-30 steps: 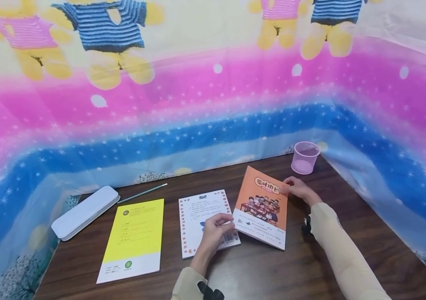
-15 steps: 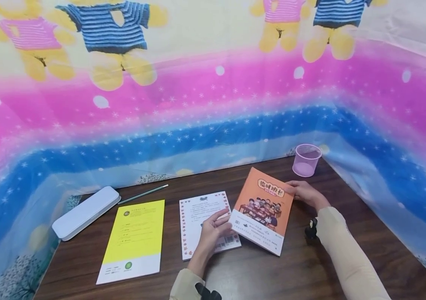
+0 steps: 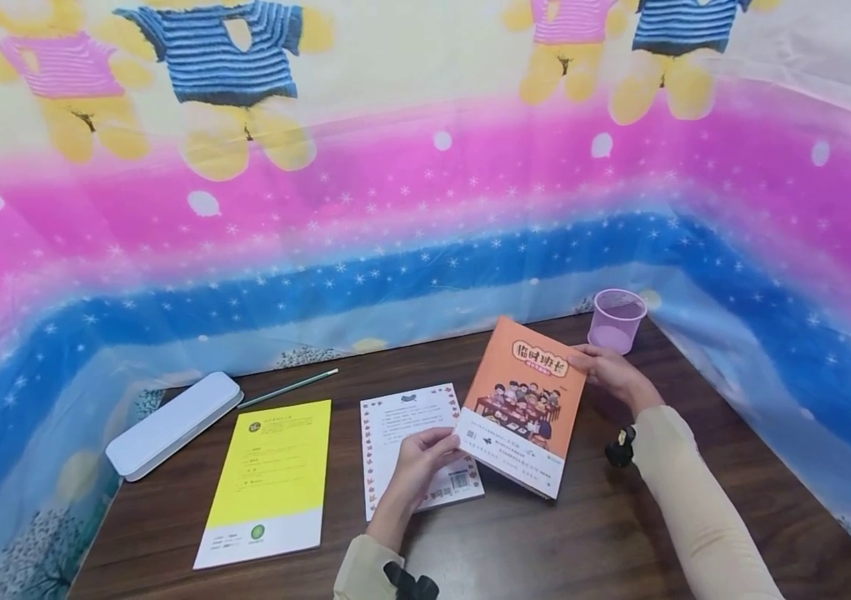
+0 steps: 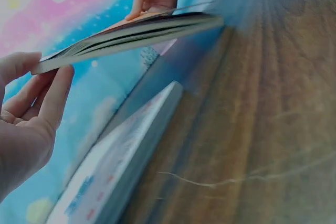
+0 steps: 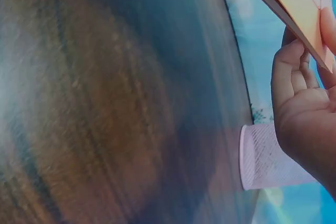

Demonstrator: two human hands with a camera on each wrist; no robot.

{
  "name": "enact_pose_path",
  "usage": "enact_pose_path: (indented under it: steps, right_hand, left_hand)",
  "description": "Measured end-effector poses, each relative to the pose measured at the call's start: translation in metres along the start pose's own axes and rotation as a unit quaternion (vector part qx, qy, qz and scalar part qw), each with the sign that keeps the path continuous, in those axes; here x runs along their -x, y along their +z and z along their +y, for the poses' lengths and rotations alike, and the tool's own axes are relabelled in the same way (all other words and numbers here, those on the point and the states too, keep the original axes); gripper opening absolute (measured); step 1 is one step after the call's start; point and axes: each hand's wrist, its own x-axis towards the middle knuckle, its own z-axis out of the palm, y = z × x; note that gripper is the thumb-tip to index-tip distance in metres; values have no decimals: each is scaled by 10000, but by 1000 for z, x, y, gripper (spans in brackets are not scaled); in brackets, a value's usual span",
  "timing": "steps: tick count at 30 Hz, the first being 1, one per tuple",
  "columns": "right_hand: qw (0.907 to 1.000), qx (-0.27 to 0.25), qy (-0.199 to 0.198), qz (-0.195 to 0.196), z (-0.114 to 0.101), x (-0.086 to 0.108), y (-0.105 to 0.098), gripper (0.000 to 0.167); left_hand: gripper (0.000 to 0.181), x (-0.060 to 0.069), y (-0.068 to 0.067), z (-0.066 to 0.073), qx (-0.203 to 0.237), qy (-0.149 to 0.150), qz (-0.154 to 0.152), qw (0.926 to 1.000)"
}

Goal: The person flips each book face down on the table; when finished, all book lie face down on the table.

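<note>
An orange book with a white lower band is held up off the table, tilted, between both hands. My left hand pinches its lower left edge; in the left wrist view the thumb lies over the book and the fingers are beneath. My right hand grips the upper right edge, thumb on the cover and fingers curled behind, as the right wrist view shows. Under the left hand a white book with a leaf-patterned border lies on the table, partly covered by that hand.
Left of the white book lies a yellow book. A white pencil case and a green pencil are at the far left. Behind the right hand stands a pink mesh pen cup. A printed cloth hangs around the brown table.
The orange book has been lifted and tilted toward me, its top edge now higher. Both hands keep hold of its edges; the left fingers have drawn together at the book's edge.
</note>
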Motion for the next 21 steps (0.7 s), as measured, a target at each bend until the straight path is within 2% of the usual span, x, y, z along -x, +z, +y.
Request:
enact_pose_path:
  steps: [4, 7, 10, 15, 18, 21]
  right_hand:
    - [9963, -793, -148, -288, -11, 0, 1, 37]
    - [9855, -1558, -277, -612, -20, 0, 2, 20]
    - [9766, -1998, -408, -681, -28, 1, 2, 22]
    - [9761, -2065, -564, -363, -43, 4, -1, 29]
    - [9802, -1868, -637, -131, -52, 7, -2, 27]
    - [9822, -1738, -703, 100, -59, 9, -1, 23]
  left_hand:
    - [34, 0, 0, 10, -120, 238, 184, 9995]
    - [33, -1, -2, 19, -291, 318, 287, 9987]
    - [33, -1, -3, 25, -481, 351, 285, 9978]
    - [32, -2, 1, 32, -469, 499, 246, 9974]
    - [31, -3, 3, 34, -270, 564, 348, 9974]
    - [30, -5, 4, 35, -284, 665, 521, 9960]
